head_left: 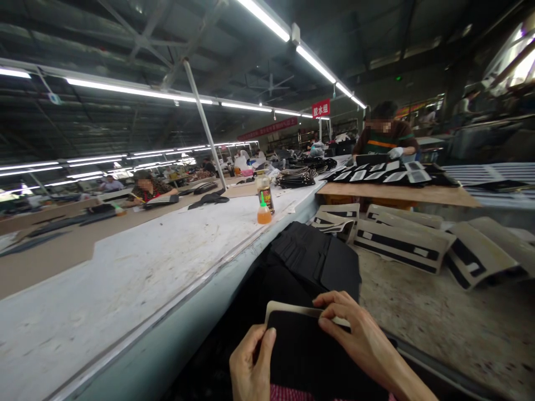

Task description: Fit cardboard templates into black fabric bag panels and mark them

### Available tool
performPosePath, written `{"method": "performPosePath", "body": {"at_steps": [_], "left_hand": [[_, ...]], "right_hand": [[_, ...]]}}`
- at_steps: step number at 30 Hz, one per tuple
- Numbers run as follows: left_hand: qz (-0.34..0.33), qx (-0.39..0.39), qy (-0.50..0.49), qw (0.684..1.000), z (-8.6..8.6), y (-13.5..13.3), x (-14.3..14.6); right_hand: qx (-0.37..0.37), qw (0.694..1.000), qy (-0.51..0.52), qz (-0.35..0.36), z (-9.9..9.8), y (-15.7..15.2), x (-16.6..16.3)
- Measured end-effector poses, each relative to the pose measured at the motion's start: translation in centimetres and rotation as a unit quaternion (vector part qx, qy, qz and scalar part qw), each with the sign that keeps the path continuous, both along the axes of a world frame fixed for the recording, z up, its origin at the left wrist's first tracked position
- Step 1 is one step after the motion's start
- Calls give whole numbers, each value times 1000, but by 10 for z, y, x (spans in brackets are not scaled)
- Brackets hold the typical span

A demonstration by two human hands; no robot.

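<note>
A black sheet [309, 356] with a cream backing panel [276, 306] showing along its far edge lies low in front of me. My left hand [253, 356] pinches its left edge, the thumb on the black face. On the far edge, my right hand [355, 328] grips the black sheet and the cream panel between thumb and fingers. Just beyond are black moulded panels [313, 256], stacked and leaning by the table side. The lower part of the sheet runs out of view.
A white-topped table [167, 262] stretches along the left, bearing an orange glue bottle [264, 214] with a green tip and a jar [264, 192]. Cream panels with black strips [401, 245] lie at right. Co-workers [384, 133] sit at other tables.
</note>
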State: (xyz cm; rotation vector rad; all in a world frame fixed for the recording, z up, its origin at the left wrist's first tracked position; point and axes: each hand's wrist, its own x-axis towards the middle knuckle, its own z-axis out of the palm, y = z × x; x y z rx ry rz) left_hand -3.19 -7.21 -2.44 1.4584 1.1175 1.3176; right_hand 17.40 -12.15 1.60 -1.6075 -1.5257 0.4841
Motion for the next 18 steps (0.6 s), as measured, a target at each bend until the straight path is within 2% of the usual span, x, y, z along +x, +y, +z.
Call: {"method": "performPosePath", "body": {"at_steps": [10,18], "left_hand": [[-30,35,1,999,-5,-1,-4],[6,38,28,999,-7,6,-7]], "right_hand": [[-19,998,38,43,7,12,11],[-21,996,65,62,0,15,12]]}}
